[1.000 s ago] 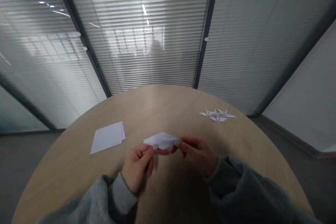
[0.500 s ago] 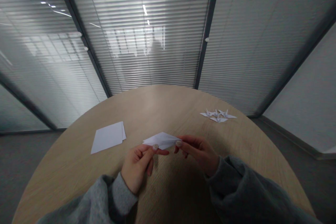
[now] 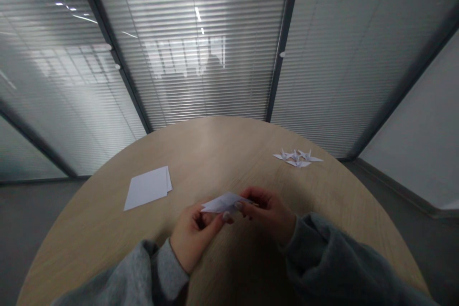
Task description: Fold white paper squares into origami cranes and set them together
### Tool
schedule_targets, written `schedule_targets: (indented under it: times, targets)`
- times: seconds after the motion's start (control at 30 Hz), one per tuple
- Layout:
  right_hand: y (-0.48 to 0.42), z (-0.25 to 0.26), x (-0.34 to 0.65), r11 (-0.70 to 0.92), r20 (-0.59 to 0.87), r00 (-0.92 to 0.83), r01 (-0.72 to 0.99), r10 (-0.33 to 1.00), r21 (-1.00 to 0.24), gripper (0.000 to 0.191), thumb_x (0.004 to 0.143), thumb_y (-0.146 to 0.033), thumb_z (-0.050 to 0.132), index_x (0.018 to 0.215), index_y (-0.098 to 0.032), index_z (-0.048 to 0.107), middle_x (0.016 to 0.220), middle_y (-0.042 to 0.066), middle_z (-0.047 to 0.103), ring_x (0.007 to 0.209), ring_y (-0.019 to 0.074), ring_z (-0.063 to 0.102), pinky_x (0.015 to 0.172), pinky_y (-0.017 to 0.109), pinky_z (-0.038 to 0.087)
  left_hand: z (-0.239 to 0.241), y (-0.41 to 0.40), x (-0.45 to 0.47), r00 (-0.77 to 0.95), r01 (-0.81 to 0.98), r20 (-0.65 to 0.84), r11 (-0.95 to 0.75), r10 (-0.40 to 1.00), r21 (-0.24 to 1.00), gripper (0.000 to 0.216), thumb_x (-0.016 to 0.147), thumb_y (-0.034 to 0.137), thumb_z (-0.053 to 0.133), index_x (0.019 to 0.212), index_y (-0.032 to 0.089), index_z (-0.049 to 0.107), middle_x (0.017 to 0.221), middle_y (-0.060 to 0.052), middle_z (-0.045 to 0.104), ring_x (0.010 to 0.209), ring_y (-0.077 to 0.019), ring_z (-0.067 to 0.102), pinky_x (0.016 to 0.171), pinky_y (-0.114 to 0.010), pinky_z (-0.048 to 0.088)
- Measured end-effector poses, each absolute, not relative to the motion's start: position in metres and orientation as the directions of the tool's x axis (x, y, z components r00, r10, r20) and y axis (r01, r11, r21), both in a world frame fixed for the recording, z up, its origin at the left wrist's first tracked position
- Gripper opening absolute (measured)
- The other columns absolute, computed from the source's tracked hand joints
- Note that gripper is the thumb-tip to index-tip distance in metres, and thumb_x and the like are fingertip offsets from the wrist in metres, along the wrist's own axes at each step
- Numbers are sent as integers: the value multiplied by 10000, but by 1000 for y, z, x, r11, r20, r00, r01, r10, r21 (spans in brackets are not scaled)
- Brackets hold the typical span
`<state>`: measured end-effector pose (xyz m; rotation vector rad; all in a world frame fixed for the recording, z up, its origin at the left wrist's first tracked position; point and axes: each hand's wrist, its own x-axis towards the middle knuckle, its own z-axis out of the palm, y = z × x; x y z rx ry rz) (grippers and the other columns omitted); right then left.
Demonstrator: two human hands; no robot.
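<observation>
Between my two hands, above the wooden table, is a piece of folded white paper point(image 3: 223, 202), narrow and pointed toward its ends. My left hand point(image 3: 198, 232) grips it from below on the left, the thumb pressed along its near edge. At the paper's right end, the thumb and fingers of my right hand point(image 3: 269, 213) pinch it. Both hands are closed on the paper, and some of their fingertips are hidden beneath or behind it.
A small stack of white paper sheets point(image 3: 147, 188) lies on the round wooden table point(image 3: 215, 148) to the left. Several folded paper cranes point(image 3: 298, 158) sit grouped at the back right. Glass panels with blinds point(image 3: 215, 91) stand behind the table's far edge.
The folded paper has come slightly nearer to me and right, and is tilted differently. My left hand has shifted right, its fingers now behind the paper. The sheets and cranes have stayed put.
</observation>
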<state>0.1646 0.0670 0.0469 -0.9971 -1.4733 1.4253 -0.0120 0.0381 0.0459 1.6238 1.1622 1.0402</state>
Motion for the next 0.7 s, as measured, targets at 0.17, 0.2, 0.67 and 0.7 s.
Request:
schedule_targets:
  times: [0.17,0.2,0.67,0.7]
  targets:
    - [62,45,163,64,44,-400,37,916,-997,385,631,-517,700,659,-159,562,528,-42,509,472,75,450,472,216,358,50,38,-12,233,317,169,-239,958,918,294,772,384,590,648,126,660,569,-48,630,491,-122,479,470,-222,346]
    - [61,44,163,76,53,-403,42,914,-996,383,640,-517,694,665,-159,560,525,-41,510,469,76,451,469,215,359,50,38,-12,232,319,164,-234,959,918,306,776,392,581,639,128,654,556,-45,623,478,-119,466,460,-221,336]
    - [60,44,164,251,203,-402,71,893,-965,338,703,-491,675,726,-164,594,599,-4,596,543,111,540,530,234,438,49,38,-15,240,298,175,-244,955,923,315,800,389,555,623,142,638,555,-32,615,509,-130,503,505,-230,369]
    - [60,44,164,258,211,-397,68,893,-964,328,713,-485,666,715,-164,597,596,-1,600,544,114,547,535,239,445,48,38,-15,243,300,177,-248,954,921,314,803,388,552,632,142,646,566,-36,619,519,-133,508,510,-232,371]
